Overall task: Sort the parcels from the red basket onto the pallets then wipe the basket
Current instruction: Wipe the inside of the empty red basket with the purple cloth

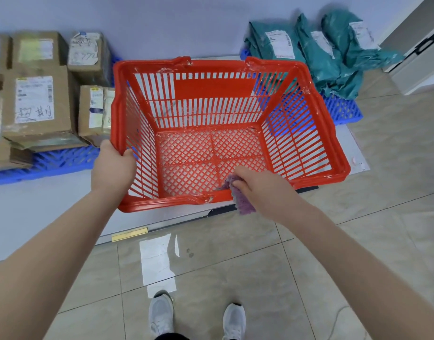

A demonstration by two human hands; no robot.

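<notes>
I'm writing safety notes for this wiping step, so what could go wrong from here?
1. The red basket is steadied only by the left hand at one corner; pressure from the wiping could tip or slide it.
2. The purple cloth in the right hand drapes over the near rim and could snag on the lattice.
3. White residue on the rim may stay if only the near edge gets wiped.

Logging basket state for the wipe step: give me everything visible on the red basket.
The red basket looks like plastic: slatted walls, lattice floor, whitish scuffs along the rim. It is empty and tilted toward the camera. The left hand has a grip on the near-left corner; the right hand presses a purple cloth over the near rim.
</notes>
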